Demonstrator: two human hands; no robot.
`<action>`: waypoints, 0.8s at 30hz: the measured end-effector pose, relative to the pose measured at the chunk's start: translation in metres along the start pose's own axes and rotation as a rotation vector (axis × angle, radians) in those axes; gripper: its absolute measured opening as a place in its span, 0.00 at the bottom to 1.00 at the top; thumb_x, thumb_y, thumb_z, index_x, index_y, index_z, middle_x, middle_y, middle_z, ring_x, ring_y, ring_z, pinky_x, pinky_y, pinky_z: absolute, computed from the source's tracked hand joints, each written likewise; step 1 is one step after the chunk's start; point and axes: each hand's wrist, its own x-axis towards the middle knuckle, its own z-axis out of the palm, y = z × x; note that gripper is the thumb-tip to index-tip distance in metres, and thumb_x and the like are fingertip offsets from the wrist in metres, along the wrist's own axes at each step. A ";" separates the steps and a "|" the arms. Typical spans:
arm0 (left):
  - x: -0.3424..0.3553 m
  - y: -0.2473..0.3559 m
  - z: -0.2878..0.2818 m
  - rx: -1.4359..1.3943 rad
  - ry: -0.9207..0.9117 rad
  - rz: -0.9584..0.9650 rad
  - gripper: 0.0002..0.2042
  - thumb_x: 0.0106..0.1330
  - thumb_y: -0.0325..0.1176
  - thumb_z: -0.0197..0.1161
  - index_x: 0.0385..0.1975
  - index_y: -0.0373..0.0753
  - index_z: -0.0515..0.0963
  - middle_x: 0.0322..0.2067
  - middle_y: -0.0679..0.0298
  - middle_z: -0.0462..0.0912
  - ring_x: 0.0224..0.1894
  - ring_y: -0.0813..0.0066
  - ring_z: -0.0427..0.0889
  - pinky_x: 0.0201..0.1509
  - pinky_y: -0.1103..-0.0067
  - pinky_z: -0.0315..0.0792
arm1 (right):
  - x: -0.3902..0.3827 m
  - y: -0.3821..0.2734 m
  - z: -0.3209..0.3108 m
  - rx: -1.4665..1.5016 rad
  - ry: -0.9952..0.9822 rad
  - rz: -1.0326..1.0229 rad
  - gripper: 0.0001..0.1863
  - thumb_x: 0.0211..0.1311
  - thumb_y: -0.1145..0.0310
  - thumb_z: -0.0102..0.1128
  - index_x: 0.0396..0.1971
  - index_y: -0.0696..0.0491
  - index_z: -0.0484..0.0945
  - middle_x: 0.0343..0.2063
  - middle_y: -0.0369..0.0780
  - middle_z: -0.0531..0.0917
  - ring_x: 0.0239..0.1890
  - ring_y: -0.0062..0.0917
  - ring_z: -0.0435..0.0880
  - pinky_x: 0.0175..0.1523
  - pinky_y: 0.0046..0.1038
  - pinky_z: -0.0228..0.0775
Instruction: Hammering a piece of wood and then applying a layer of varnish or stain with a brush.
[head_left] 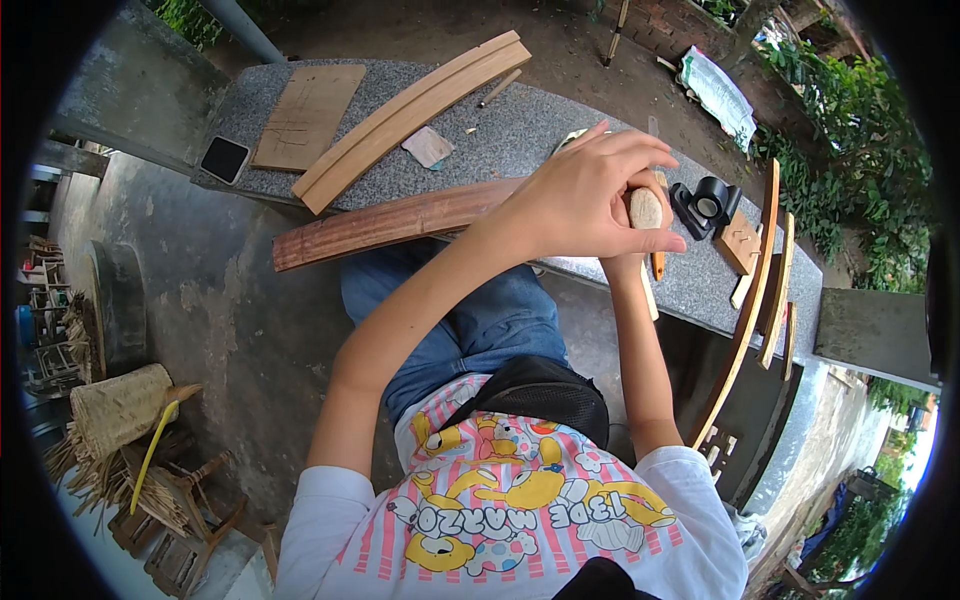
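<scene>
Outdoors, on a speckled granite desk [520,130], we are closing our left hand [585,195] over our right hand [640,215], both grips holding a pale wooden piece [646,208]. Left of the grip, a reddish curved plank [390,222] is lying; beyond it, pale curved slats [410,112], a flat board [308,115] and a black phone [224,158]. Right of it, a black tool [708,203] is sitting.

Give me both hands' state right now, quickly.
Left hand: closed over the top of a wooden handle, fingers curled round it.
Right hand: mostly hidden under the left; appears to grip the same handle.
</scene>
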 end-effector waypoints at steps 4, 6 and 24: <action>0.011 -0.011 0.024 0.075 -0.261 -0.174 0.27 0.54 0.52 0.68 0.49 0.41 0.77 0.51 0.60 0.79 0.56 0.61 0.77 0.71 0.52 0.49 | -0.010 0.002 -0.015 -0.194 -0.005 0.016 0.08 0.57 0.75 0.61 0.31 0.61 0.71 0.31 0.44 0.78 0.32 0.26 0.77 0.41 0.32 0.71; 0.009 -0.010 0.034 0.089 -0.232 -0.137 0.26 0.53 0.52 0.69 0.47 0.41 0.78 0.49 0.60 0.80 0.55 0.61 0.77 0.71 0.52 0.49 | -0.013 0.006 -0.020 -0.285 -0.018 0.032 0.09 0.57 0.75 0.62 0.32 0.61 0.71 0.32 0.44 0.78 0.33 0.27 0.77 0.42 0.33 0.71; -0.023 -0.032 0.079 -0.029 0.157 -0.161 0.12 0.44 0.32 0.70 0.27 0.38 0.77 0.24 0.55 0.83 0.29 0.55 0.84 0.31 0.69 0.75 | -0.058 0.056 -0.111 -1.071 -0.239 0.329 0.24 0.58 0.67 0.60 0.53 0.60 0.69 0.47 0.51 0.75 0.50 0.43 0.75 0.52 0.40 0.67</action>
